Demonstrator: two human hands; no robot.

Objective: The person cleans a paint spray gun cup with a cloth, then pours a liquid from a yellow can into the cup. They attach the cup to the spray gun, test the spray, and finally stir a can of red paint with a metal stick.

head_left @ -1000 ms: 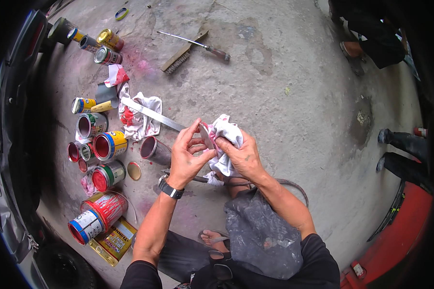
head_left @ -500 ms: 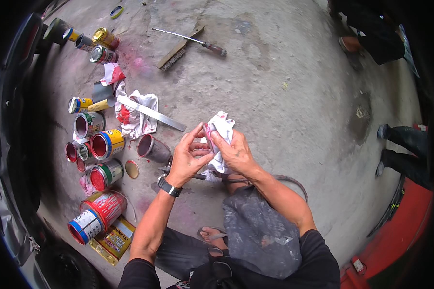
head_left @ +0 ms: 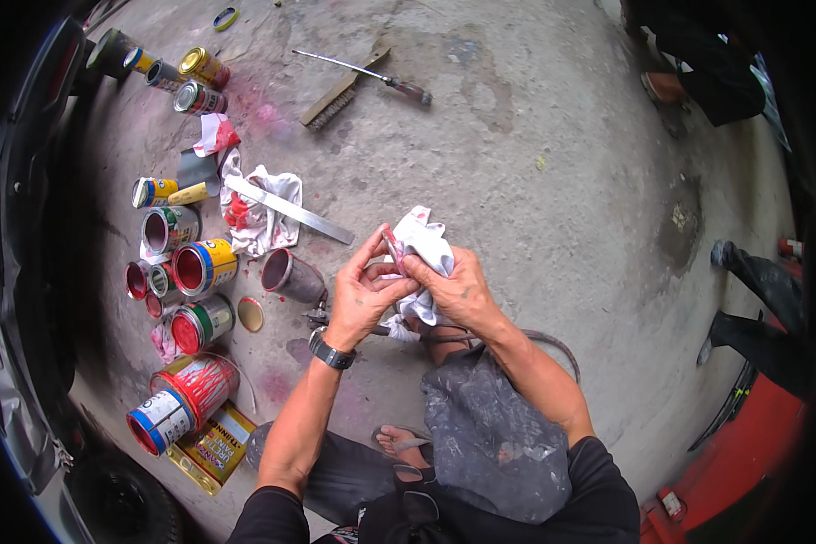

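Both hands meet in front of me at mid-height. My left hand (head_left: 363, 295), with a black watch on its wrist, pinches a thin red-stained piece (head_left: 393, 245) between fingers and thumb; its kind is mostly hidden. My right hand (head_left: 458, 288) grips a bunched white rag (head_left: 422, 238) with pink stains, its thumb pressing the cloth against that piece. Part of the rag hangs below the hands. Just left of my left hand, a spray gun's paint cup (head_left: 292, 277) is tilted, its mouth uncovered and dark red inside; the gun body is partly hidden.
Open paint cans (head_left: 204, 268) crowd the floor at left, near a stained cloth (head_left: 272, 195) with a metal strip (head_left: 290, 210). Farther off lie a wire brush (head_left: 335, 100) and a screwdriver (head_left: 408, 89). A hose (head_left: 553, 344) curves by my knee. Other people's legs (head_left: 762, 281) stand at right.
My hands have shifted slightly, and the rag has spread a little to the right against the piece. The view has moved slightly. Both grips stay the same.
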